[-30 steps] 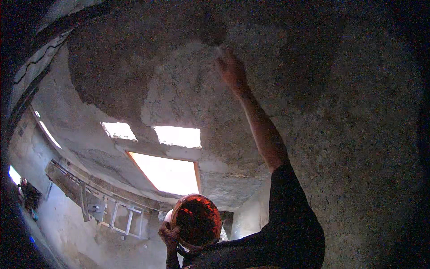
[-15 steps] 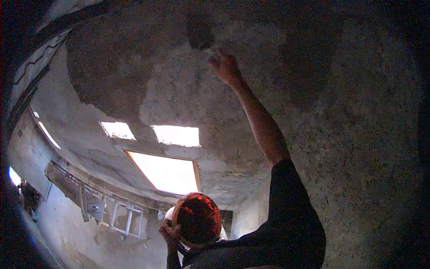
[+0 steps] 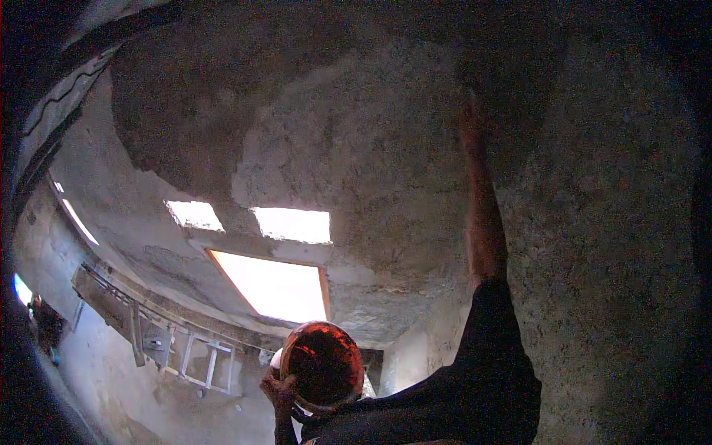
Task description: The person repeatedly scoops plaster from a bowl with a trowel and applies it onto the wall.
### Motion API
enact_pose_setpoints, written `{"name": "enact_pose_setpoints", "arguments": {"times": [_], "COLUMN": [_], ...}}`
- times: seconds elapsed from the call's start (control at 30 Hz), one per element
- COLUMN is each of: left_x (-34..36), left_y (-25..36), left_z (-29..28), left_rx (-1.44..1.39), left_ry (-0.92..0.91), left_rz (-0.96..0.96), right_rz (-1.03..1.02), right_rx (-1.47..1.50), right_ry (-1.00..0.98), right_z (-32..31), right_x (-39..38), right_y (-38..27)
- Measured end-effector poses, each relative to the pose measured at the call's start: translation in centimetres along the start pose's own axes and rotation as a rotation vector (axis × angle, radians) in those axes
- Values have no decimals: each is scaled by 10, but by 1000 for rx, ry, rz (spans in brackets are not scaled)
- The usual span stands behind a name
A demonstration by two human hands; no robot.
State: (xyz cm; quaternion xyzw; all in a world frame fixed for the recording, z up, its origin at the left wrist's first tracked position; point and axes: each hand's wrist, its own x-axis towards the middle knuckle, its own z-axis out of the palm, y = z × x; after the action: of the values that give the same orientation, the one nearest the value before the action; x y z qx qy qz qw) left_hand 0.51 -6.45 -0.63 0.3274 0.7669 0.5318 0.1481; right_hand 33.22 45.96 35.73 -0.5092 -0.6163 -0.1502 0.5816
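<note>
Low in the middle, my left hand (image 3: 279, 389) grips the rim of a round orange-red bucket (image 3: 357, 371), fingers wrapped at its left side. The bucket is tilted so its opening shows; the inside is dark with red-orange patches, and what lies in it cannot be told. My right arm, in a dark short sleeve, reaches up along a rough grey plastered wall (image 3: 371, 141). My right hand (image 3: 472, 119) is at the upper right of that surface, dark and smeared by motion. A dark blurred shape extends beyond its fingers, too unclear to name.
Two small bright openings (image 3: 292, 225) and a larger wood-framed opening (image 3: 274, 285) break the wall. Below left are a pale window-like frame (image 3: 211, 362) and long boards (image 3: 107, 300). Dark uneven patches (image 3: 178, 111) mark the plaster.
My right hand has swept to the right across the wall, with the arm now nearly upright. The dark shape beyond it has moved along. My left hand and the bucket have shifted only slightly.
</note>
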Motion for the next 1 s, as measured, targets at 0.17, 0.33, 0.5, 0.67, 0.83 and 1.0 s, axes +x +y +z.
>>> {"name": "enact_pose_setpoints", "arguments": {"times": [0.17, 0.33, 0.5, 0.67, 0.83, 1.0], "left_x": [0, 9, 16, 2, 1, 18], "left_y": [-7, 6, -5, 10, -24, 6], "left_z": [5, 8, 13, 8, 27, 10], "left_rx": [96, 88, 148, 351, 295, 370], "left_ry": [49, 2, -63, -215, -139, -253], "left_rz": [-22, 132, 95, 110, 210, -79], "right_rz": [-333, -261, -90, 43, 323, 188], "right_rx": [166, 165, -34, -38, 373, 114], "right_ry": [233, -142, -9, -33, -494, -1011], "right_z": [-36, 13, 17, -9, -56, -148], "right_x": [-21, -3, -13, -88, -260, -375], "right_y": [-66, -71, -49, 5, 41, 7]}}
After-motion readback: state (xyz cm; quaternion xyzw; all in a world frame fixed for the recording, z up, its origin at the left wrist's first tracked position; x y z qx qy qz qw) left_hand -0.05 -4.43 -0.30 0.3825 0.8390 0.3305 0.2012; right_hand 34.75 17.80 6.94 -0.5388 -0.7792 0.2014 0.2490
